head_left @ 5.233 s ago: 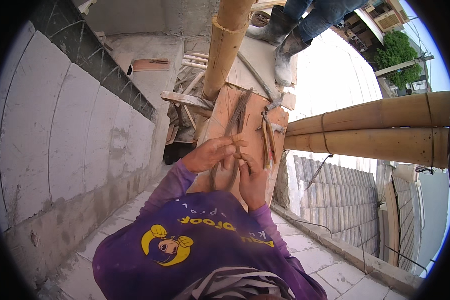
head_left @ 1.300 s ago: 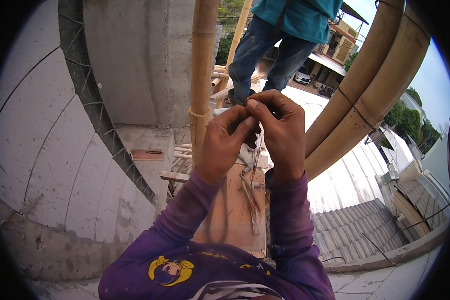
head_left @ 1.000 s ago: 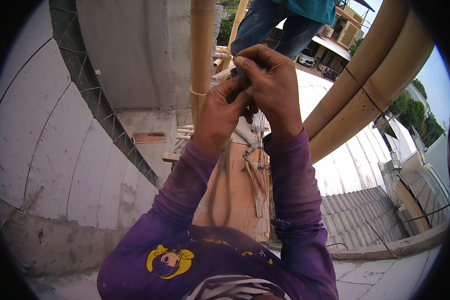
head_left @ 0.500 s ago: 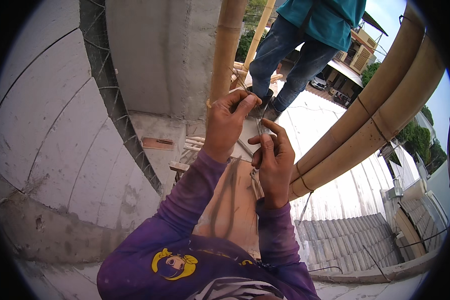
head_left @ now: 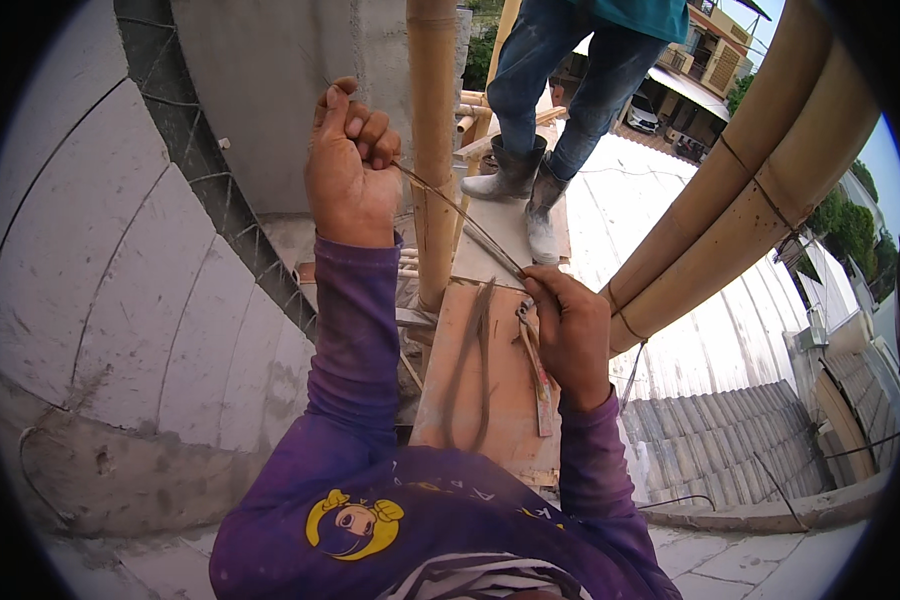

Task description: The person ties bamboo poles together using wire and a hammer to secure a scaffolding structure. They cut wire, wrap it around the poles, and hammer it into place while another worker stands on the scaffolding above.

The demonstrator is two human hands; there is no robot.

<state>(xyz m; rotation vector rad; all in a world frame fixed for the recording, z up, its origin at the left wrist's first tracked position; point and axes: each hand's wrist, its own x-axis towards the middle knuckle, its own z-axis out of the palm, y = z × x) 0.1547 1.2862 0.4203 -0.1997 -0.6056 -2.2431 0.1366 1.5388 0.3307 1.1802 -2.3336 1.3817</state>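
Note:
A thin bundle of dark tie wire [head_left: 432, 188] runs slanting between my two hands. My left hand [head_left: 352, 172] is raised at the left, fingers curled round one end, with fine wire tips poking up above it. Lower and to the right, my right hand [head_left: 573, 328] pinches the other end between thumb and fingers. Beneath my hands, a pinkish board [head_left: 432, 415] carries a bent hank of dark wire [head_left: 463, 375]. Beside my right hand lies a pincer-like tool [head_left: 533, 350] with pale, red-marked handles, partly covered by that hand.
An upright bamboo pole [head_left: 432, 110] stands just beyond my hands. Two thick bamboo poles [head_left: 740, 200], lashed with wire, slant along the right. A co-worker in jeans and rubber boots [head_left: 542, 205] stands ahead on the planks. A pale block wall [head_left: 90, 260] is at left; roofs [head_left: 730, 440] lie below right.
My hands have drawn apart, the left up and leftward, the right down and slightly rightward, stretching the wire between them. More of the board and the pincer-like tool now shows.

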